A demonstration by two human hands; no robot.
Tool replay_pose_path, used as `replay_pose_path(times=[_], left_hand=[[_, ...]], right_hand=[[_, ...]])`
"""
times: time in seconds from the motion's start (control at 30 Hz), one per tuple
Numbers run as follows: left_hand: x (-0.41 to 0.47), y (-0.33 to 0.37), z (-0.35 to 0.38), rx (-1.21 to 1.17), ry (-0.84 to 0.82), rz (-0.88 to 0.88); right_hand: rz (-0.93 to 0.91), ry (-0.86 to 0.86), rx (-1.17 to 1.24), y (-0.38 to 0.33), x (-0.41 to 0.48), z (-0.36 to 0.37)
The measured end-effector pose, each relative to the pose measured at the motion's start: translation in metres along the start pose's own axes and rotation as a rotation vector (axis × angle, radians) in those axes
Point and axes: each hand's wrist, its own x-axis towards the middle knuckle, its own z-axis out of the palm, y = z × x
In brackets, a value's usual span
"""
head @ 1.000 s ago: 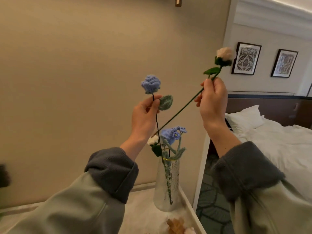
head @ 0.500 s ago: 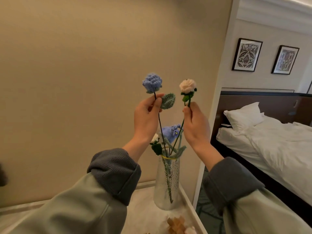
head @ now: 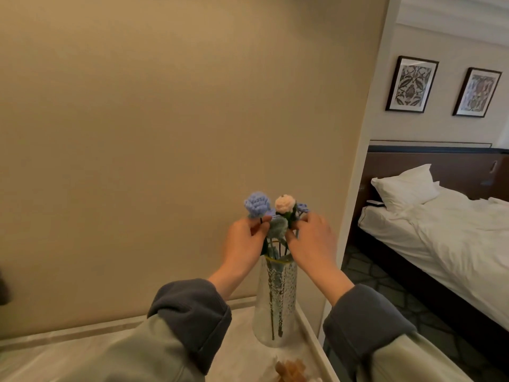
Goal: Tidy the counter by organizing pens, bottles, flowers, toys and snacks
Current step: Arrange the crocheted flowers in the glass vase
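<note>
head view: glass vase (head: 275, 299) stands on pale counter (head: 242, 354), bed (head: 454, 244) beyond.

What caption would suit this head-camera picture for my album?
The left hand pinches a blue flower, the right hand a cream flower, stems down in a glass vase on the counter.

no readable text, label, brand, number or sign on anything
</note>
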Motion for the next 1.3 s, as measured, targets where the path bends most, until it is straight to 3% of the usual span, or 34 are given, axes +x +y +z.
replay_pose_path(times=[0.37, 0.57, 0.73, 0.93, 1.3], left_hand=[[-0.023, -0.019, 0.007, -0.05, -0.023, -0.072], [-0.044, -0.017, -0.009, -0.058, 0.052, -0.099], [-0.075, -0.017, -0.029, -0.085, 0.083, -0.162], [-0.12, -0.022, -0.071, -0.155, 0.167, -0.254], [-0.205, -0.058, -0.203, -0.108, 0.378, -0.473]], right_hand=[[0.133, -0.057, 0.109, 0.005, -0.019, 0.007], [0.135, 0.194, 0.51, -0.013, -0.046, -0.006], [-0.053, 0.438, 0.714, -0.041, -0.083, -0.013], [-0.206, 0.206, 0.839, -0.089, -0.12, 0.005], [-0.207, -0.292, 0.936, -0.206, -0.174, 0.06]])
